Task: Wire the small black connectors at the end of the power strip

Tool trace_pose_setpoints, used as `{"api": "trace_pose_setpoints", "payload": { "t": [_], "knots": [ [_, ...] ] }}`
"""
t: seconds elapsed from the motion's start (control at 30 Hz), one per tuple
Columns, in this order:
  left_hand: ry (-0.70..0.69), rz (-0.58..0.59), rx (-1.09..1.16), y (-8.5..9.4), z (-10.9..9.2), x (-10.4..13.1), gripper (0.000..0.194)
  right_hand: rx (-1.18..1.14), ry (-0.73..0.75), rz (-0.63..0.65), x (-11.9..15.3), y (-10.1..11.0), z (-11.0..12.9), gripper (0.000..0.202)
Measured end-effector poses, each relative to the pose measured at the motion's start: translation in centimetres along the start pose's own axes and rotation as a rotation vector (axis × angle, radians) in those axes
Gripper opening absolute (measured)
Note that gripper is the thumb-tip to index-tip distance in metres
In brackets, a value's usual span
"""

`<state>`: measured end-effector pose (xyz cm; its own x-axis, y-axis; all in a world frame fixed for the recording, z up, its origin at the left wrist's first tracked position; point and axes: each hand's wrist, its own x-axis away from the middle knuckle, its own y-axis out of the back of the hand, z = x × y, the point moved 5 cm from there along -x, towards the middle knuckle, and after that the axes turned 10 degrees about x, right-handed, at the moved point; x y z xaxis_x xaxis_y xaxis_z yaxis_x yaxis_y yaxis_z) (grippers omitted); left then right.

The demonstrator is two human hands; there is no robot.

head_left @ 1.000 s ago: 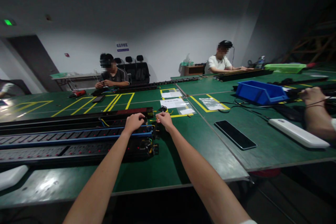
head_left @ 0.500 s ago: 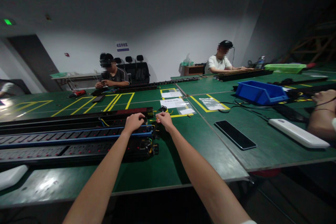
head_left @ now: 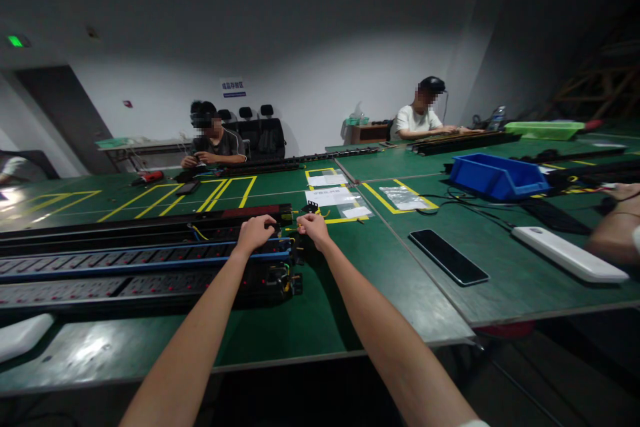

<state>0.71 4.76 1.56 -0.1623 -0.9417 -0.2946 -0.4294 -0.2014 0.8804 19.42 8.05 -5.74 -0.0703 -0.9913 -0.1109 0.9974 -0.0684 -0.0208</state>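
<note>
Several long black power strips [head_left: 180, 285] lie side by side on the green table, with red-dotted sockets and wires showing at their right ends. My left hand [head_left: 255, 233] is closed with bent fingers over the end of a strip behind the blue-edged power strip [head_left: 165, 259]. Just past that end, my right hand [head_left: 314, 228] is pinched at the tip of a short yellow wire [head_left: 291, 229]. What lies inside the pinch is mostly hidden. Behind my right fingers stands a small black slotted bracket [head_left: 313, 207], with another yellow wire beside it.
To the right are a phone [head_left: 447, 257], a white power bank [head_left: 567, 253], cables and a blue bin [head_left: 497, 175]. Papers and a clear bag [head_left: 404, 198] lie beyond my hands. Two people sit across the table; another person's arm [head_left: 617, 227] reaches in at right.
My two hands hold nearly the same position. At the right edge, the other person's hand has shifted and now holds something small and white near some wires.
</note>
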Motion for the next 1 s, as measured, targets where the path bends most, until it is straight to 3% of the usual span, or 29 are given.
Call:
{"api": "trace_pose_setpoints", "payload": {
  "t": [1.0],
  "knots": [
    [-0.011,0.000,0.000,0.04,-0.05,0.03,0.030,0.008,-0.010,0.001,0.01,0.05,0.07,0.010]
  ]
}}
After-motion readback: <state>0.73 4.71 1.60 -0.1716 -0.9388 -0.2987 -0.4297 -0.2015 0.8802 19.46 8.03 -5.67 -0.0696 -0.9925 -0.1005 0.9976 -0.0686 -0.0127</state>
